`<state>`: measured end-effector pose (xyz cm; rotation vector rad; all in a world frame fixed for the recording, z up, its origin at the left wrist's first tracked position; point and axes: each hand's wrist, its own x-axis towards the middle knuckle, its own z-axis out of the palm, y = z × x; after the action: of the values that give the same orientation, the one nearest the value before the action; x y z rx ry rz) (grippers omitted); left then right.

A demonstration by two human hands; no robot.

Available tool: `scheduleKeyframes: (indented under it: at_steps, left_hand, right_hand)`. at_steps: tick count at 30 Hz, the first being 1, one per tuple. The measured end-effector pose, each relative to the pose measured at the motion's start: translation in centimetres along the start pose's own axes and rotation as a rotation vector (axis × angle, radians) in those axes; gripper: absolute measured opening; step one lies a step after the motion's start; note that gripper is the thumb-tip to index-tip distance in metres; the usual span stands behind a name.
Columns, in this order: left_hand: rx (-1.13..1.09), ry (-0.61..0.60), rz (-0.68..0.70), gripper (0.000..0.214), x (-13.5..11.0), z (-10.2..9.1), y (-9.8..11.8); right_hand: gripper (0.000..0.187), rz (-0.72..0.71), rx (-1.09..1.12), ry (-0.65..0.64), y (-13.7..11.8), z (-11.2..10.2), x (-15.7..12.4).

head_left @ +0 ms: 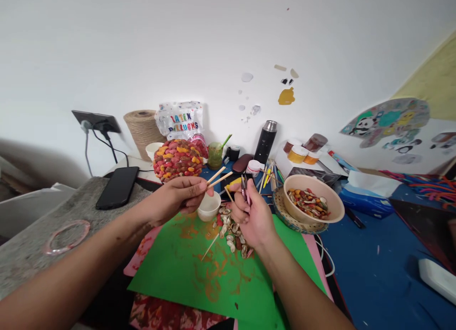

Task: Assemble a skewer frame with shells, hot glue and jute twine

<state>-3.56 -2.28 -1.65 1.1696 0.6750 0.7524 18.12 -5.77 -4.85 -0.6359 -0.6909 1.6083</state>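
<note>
My left hand (192, 192) is closed in a pinch around two pale wooden sticks (220, 179) that point up and to the right. My right hand (251, 213) is closed around a small dark metal tool with two arms (245, 188), maybe pliers or scissors; its kind is partly hidden by the fingers. A short piece of wooden stick (228, 193) also juts from the right hand's fingers. Under the hands, painted and bare peanut shells (231, 244) and a loose thin stick (210, 247) lie on a paint-smeared green sheet (171, 273). Between the hands stands a white cup (209, 207).
A ball covered in coloured shells (177, 160) stands behind my left hand. To the right, a bowl of painted shells (335, 208) rests on a woven tray (281, 211). A black flask (265, 142), paint jars (298, 154) and a twine spool (142, 130) line the wall.
</note>
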Motion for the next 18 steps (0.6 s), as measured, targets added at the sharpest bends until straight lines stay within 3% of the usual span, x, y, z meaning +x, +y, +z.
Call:
scheduleKeyframes:
  at_steps: [18]
  left_hand:
    - [0.003, 0.018, -0.004, 0.029, 0.17, 0.27, -0.21]
  right_hand:
    - [0.049, 0.013, -0.001, -0.073, 0.22, 0.24, -0.32]
